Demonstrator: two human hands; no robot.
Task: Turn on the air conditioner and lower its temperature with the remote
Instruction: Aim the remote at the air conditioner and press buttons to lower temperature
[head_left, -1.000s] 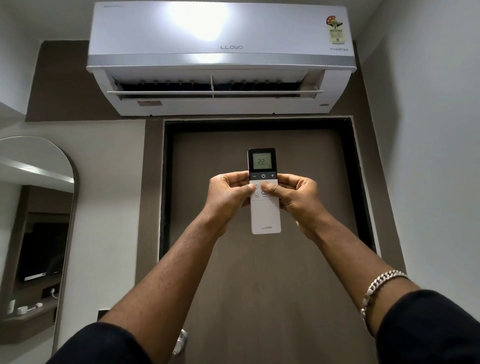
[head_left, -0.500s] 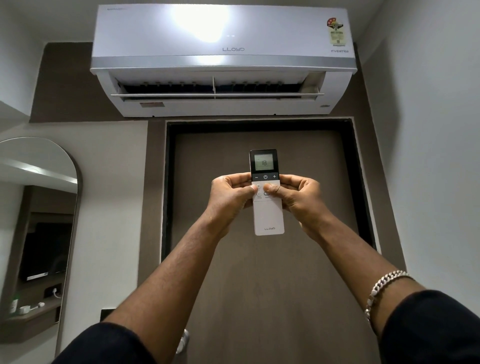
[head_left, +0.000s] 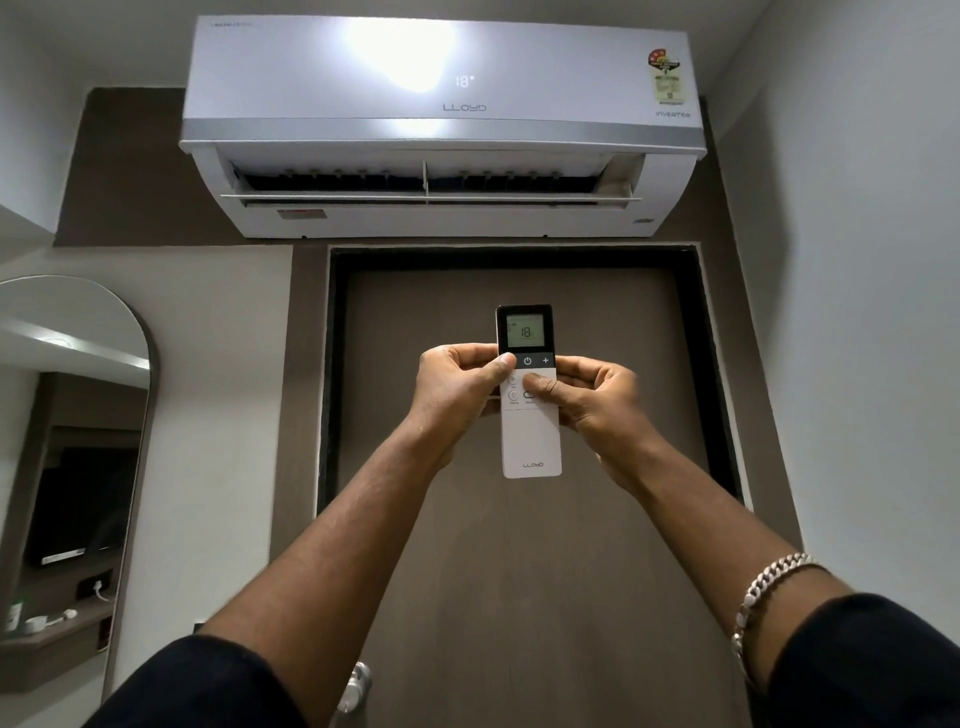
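— What do you have on the feed, biggest thing first?

— I see the brown door (head_left: 519, 519) filling the middle, set in its dark frame. Above it hangs the white Lloyd air conditioner (head_left: 441, 119), louvre open, with 18° lit on its front panel. At the left edge I have an arched mirror (head_left: 67, 467) reflecting a shelf and a dark screen.

— And the arms?

— I have both reaching up and forward, dark sleeves at the bottom corners. On my right wrist there's a silver chain bracelet (head_left: 769, 587).

— Where's the remote?

— The Lloyd remote (head_left: 530, 436) is upright in mid-air in front of the door, below the air conditioner, its top end pointing up towards the unit. Its screen reads 18.

— State of each grip?

— My left hand (head_left: 457, 395) is clenched round the remote's left side, thumb lying over the minus end of the dark button strip. My right hand (head_left: 597, 400) grasps the right side, thumb resting on the white buttons just below the power key.
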